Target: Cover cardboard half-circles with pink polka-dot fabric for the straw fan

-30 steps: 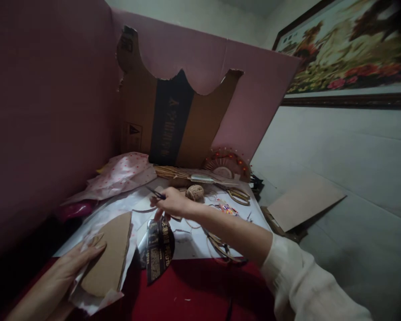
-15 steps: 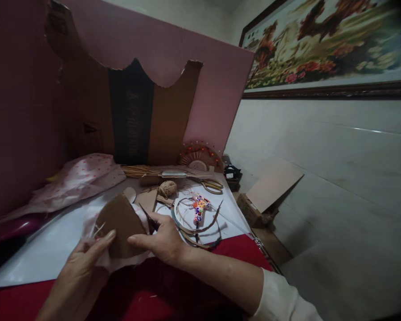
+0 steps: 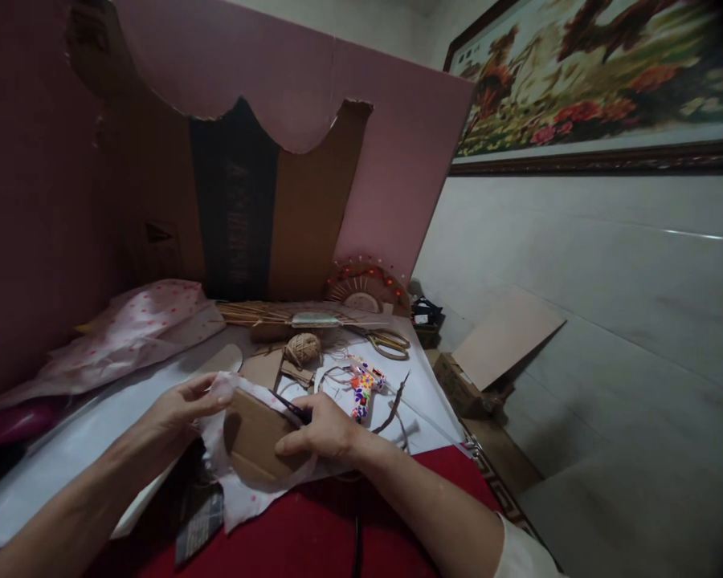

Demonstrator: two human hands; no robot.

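A curved brown cardboard piece [image 3: 259, 440] is held above the table, with thin white cloth with pink dots [image 3: 247, 499] behind it and showing past its edges. My left hand [image 3: 177, 417] pinches the cloth at the cardboard's upper left corner. On the right side, my right hand [image 3: 322, 433] grips the cardboard, its thumb lying on the face. The same hand also holds a slim dark pointed tool [image 3: 294, 409], whose tip points up and left along the cardboard's top edge; its kind is unclear. A dark printed card piece [image 3: 198, 522] lies below the cloth.
A flower-patterned glue gun [image 3: 362, 393], a twine ball [image 3: 303, 349] and gold-handled scissors [image 3: 389, 343] lie on the white sheet [image 3: 66, 474]. Behind stand a bead-trimmed half-round piece [image 3: 367, 289] and a tall cut cardboard sheet [image 3: 307, 209]. Dotted cloth [image 3: 138, 321] is heaped left.
My right hand came back from the table with the dark tool and took the cardboard's right side. My left hand moved from the cardboard's left side to pinch the cloth at its upper corner.
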